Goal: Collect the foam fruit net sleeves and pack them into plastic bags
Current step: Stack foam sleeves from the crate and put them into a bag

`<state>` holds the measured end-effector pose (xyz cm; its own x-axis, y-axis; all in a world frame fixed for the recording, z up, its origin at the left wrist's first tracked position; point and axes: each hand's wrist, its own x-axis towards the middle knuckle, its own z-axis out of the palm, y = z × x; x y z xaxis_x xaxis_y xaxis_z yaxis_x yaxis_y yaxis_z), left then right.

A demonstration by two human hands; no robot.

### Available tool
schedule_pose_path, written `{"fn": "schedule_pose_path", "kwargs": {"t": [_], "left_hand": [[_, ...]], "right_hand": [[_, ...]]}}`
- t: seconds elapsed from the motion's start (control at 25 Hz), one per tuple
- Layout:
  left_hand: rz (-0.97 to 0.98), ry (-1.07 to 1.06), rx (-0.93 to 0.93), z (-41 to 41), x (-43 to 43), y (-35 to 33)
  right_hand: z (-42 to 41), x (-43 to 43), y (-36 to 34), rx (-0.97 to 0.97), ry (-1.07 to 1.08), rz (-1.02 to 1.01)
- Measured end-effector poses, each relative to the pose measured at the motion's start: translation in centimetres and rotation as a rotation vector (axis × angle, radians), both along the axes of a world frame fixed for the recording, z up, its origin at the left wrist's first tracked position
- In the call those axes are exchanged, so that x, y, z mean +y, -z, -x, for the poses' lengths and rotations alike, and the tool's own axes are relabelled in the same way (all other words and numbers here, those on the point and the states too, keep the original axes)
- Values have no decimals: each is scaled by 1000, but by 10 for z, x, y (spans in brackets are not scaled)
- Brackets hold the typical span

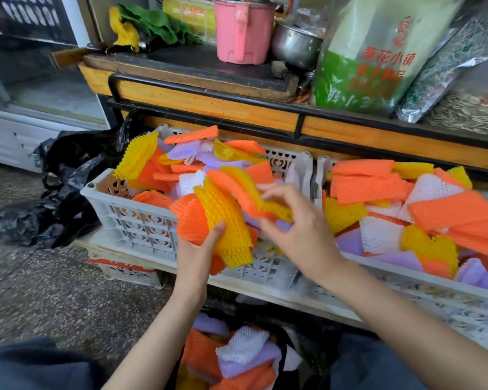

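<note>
I see the right crate (320, 175), heaped with foam sleeves, just right of the white left crate (96, 190), which is equally full. Below that crate's front, a black bag (288, 344) holds more. Over its front wall my left hand (193, 257) grips a yellow-and-orange stack (220, 218); my right hand (299, 232) pinches one orange sleeve (248, 192).

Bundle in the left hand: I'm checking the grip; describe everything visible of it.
The bundle is a stack of flattened orange and yellow foam mesh sleeves, a yellow one outermost and drooping. The left hand grips it from below, thumb on the yellow. It hangs over the white crate at its front rim; the right hand pinches an orange sleeve just above it.
</note>
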<state>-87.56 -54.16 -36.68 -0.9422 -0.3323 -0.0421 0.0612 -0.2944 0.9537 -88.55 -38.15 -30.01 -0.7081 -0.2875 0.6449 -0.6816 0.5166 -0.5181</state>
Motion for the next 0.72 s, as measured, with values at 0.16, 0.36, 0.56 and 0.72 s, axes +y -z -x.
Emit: {"fn": "schedule_pose_path", "kwargs": {"t": [0.16,0.36,0.56,0.72], "left_hand": [[-150,160,7,-27,-18,20],[-9,212,-149,-60,-44,34],[104,50,-327,-80,-50,53],[161,-1,-377,-93,-59,73]], "right_hand": [[-24,-22,48,-82,-151,-91],[-45,-41,82,-106,-355,-225],[-76,-54,100,-338,-546,-254],[-90,-29,120,-493,-131,-154]]}}
